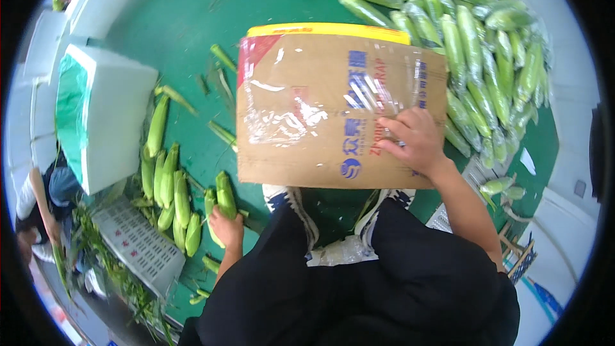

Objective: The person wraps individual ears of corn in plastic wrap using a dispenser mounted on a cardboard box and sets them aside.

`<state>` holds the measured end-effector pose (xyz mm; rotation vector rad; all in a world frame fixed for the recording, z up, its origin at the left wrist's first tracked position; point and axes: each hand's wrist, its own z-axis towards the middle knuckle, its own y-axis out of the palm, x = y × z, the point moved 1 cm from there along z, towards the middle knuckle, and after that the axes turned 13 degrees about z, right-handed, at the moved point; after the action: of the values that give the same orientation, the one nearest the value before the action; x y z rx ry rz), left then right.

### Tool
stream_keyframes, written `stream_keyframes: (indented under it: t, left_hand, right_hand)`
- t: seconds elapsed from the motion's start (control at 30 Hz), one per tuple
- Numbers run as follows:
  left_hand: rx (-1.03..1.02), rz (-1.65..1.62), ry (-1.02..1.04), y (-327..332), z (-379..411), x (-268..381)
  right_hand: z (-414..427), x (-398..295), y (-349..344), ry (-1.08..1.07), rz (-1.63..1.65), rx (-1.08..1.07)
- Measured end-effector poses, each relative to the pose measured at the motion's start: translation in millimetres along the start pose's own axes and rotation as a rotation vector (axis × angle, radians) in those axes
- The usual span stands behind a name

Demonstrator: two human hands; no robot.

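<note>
My left hand [227, 227] is closed around husk-covered ears of corn [224, 194], low over the green floor to the left of my leg. A second ear lies against the same hand, partly hidden by my fingers. Before me stands a brown cardboard box [298, 154] with printing and clear film across its top. Flat on its right part rests my right hand [408, 139], fingers spread and holding nothing. Loose unwrapped ears of corn [168, 178] lie left of my left hand. To the right is a large heap of ears in clear film [473, 57].
A white foam box [120, 115] and a perforated plastic crate [139, 245] line the left side, with stripped leaves [105, 259] beside the crate. Another person [53, 202] bends there, holding a green stalk or ear. A yellow panel [326, 29] shows behind the cardboard box.
</note>
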<state>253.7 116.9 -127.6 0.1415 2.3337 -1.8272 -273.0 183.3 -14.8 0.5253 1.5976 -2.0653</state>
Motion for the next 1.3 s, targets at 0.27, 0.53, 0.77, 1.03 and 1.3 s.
stream_keyframes:
  t: [0.27,0.53,0.77,1.03,1.3]
  left_hand:
    - [-0.434,-1.816,-0.038,-90.8,28.8,-12.7]
    - [0.187,-0.643,1.185,-280.9,71.7,263.4]
    - [0.189,-0.251,1.26,-252.6,78.7,323.8]
    - [0.115,-0.245,1.367,-259.8,87.8,327.9]
    - [0.112,-0.247,1.376,-257.2,91.3,325.1]
  right_hand:
    - [-10.1,9.6,-11.9,0.025,0.155,-0.076]
    - [-28.5,14.1,-44.8,0.236,0.282,-0.063]
    - [-46.9,20.8,-14.6,0.311,0.298,0.424]
    - [56.3,-3.1,18.9,0.2,0.921,0.562]
    - [71.8,7.5,14.0,0.531,0.536,0.412]
